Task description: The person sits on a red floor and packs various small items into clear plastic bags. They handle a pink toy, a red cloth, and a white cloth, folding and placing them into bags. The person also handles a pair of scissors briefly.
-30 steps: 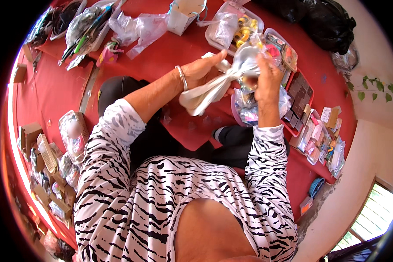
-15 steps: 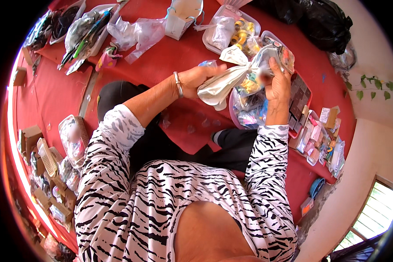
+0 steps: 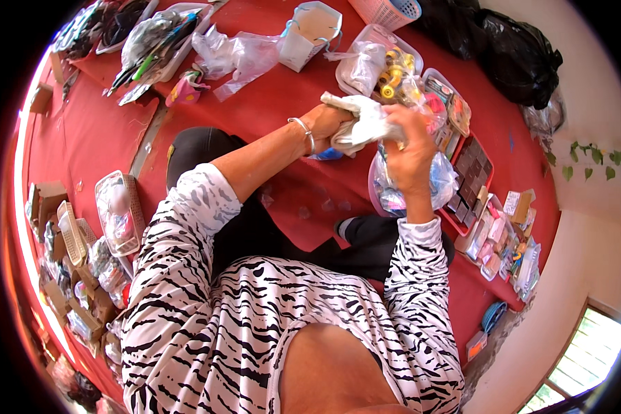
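Observation:
A crumpled white bundle (image 3: 362, 124), which looks like soft cloth or a bag, is held up between my hands, above the floor. My left hand (image 3: 324, 124), with a bangle at the wrist, is closed round its left end. At the other end, my right hand (image 3: 410, 148) grips it with fingers bent, slightly smeared by motion. Behind and below my right hand stands a round tub (image 3: 377, 183) of plastic-wrapped items, partly hidden. Just beyond the hands, a white basket (image 3: 345, 76) holds yellow round parts (image 3: 391, 86) and a clear plastic bag.
A white paper bag (image 3: 309, 31) stands beyond my hands, beside a crumpled clear plastic bag (image 3: 238, 55). To the right lie a red tray (image 3: 486, 186) of dark blocks and a box of small packets (image 3: 490, 234). Baskets and cartons (image 3: 117, 214) crowd the left.
The bundle was stretched out with a gathered middle; now it is more bunched and compact. My right hand has moved closer to me and left, while my left hand has shifted slightly right.

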Tool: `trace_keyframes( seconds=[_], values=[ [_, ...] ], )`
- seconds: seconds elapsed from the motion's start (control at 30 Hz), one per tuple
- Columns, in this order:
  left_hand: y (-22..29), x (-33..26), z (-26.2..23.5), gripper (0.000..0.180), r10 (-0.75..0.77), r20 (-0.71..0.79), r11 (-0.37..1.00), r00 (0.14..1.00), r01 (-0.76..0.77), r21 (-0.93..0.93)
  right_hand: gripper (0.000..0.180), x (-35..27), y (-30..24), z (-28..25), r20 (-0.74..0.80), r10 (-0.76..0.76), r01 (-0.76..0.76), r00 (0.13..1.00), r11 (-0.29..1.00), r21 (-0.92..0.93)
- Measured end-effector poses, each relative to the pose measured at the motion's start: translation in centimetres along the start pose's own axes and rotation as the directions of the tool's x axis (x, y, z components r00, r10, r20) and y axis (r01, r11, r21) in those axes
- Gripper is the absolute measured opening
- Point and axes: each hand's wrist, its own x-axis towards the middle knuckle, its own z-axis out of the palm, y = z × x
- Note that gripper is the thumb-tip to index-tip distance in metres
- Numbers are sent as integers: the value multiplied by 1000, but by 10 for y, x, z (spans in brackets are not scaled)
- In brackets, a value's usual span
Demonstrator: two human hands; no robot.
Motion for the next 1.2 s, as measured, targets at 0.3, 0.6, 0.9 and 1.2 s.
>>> trace_keyframes(
  seconds=[0.3,0.6,0.9,1.2],
  values=[
    [20,-28,1,21,132,184,865,974,-23,-502,31,-15,-11,36,92,-205,224,974,911,-346],
    [-4,6,-3,20,689,138,571,712,-650,501,61,-12,-6,27,146,428,-404,892,611,681],
    [-26,41,-5,32,568,573,-222,591,-560,798,43,-17,-9,29,301,612,-551,731,270,789],
    [-1,-35,15,36,316,346,816,883,-440,376,60,-1,-48,22,343,481,-573,807,500,649]
  ],
)
